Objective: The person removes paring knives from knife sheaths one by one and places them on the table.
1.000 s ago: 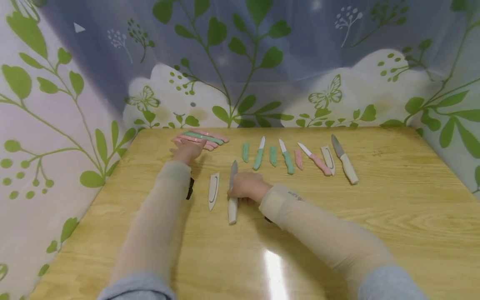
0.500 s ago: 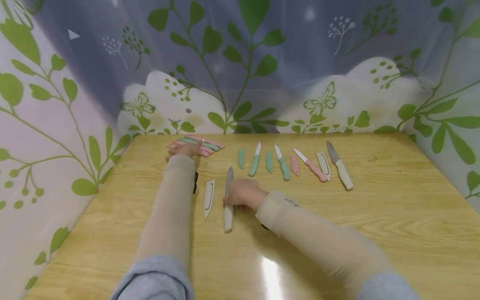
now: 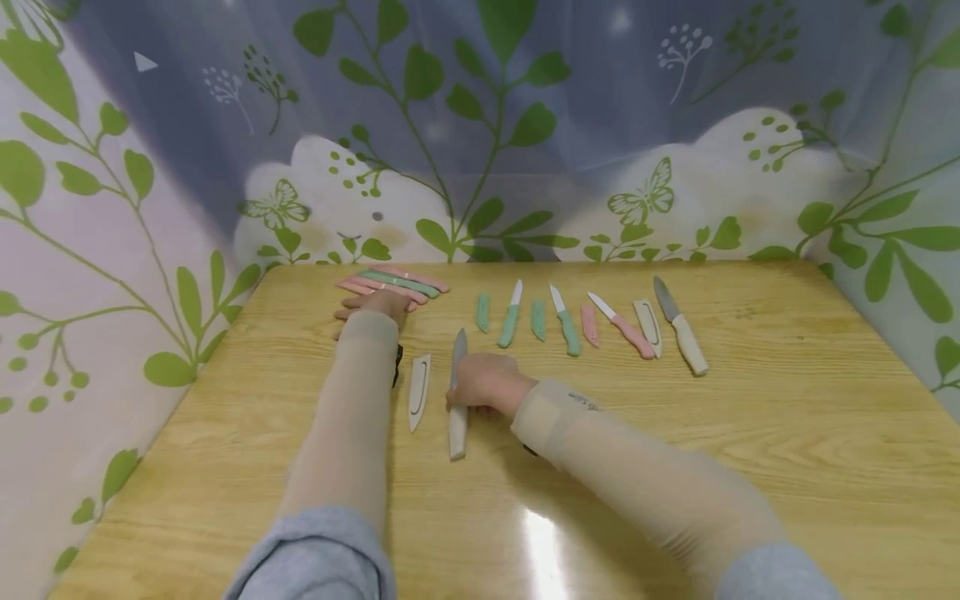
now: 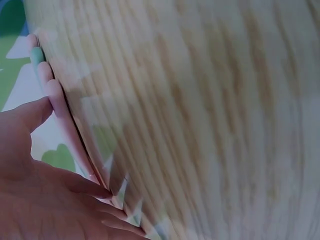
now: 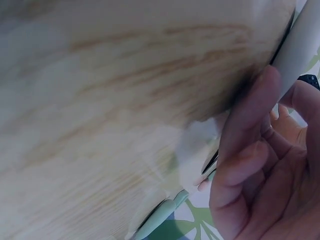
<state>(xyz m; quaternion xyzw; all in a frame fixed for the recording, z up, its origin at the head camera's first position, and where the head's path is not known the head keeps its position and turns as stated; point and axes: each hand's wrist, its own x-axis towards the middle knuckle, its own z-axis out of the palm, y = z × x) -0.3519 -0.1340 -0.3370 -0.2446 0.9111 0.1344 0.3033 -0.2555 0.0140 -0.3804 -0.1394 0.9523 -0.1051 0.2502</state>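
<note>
My right hand (image 3: 487,383) pinches a large knife (image 3: 457,437) with an off-white handle and grey blade, lying on the table, tip pointing away. The right wrist view has thumb and finger on either side of its pale handle (image 5: 298,52). An off-white blade sheath (image 3: 419,392) lies left of that knife. At the back left, my left hand (image 3: 378,306) rests with spread fingers at the near side of a cluster of pink and green sheathed knives (image 3: 401,282). In the left wrist view its thumb touches the end of a pink knife handle (image 4: 59,102); the fingertips reach its other end.
Along the back stand out a green sheath (image 3: 483,312), green knife (image 3: 508,327), second green sheath (image 3: 538,320), second green knife (image 3: 570,333), pink sheath (image 3: 590,325), pink knife (image 3: 633,337), off-white sheath (image 3: 648,327) and off-white-handled knife (image 3: 688,343). A patterned curtain (image 3: 360,192) borders the wooden table (image 3: 750,450).
My left hand has drawn slightly back from over the pink and green knives to their near side. My right hand still holds the off-white knife in the same place.
</note>
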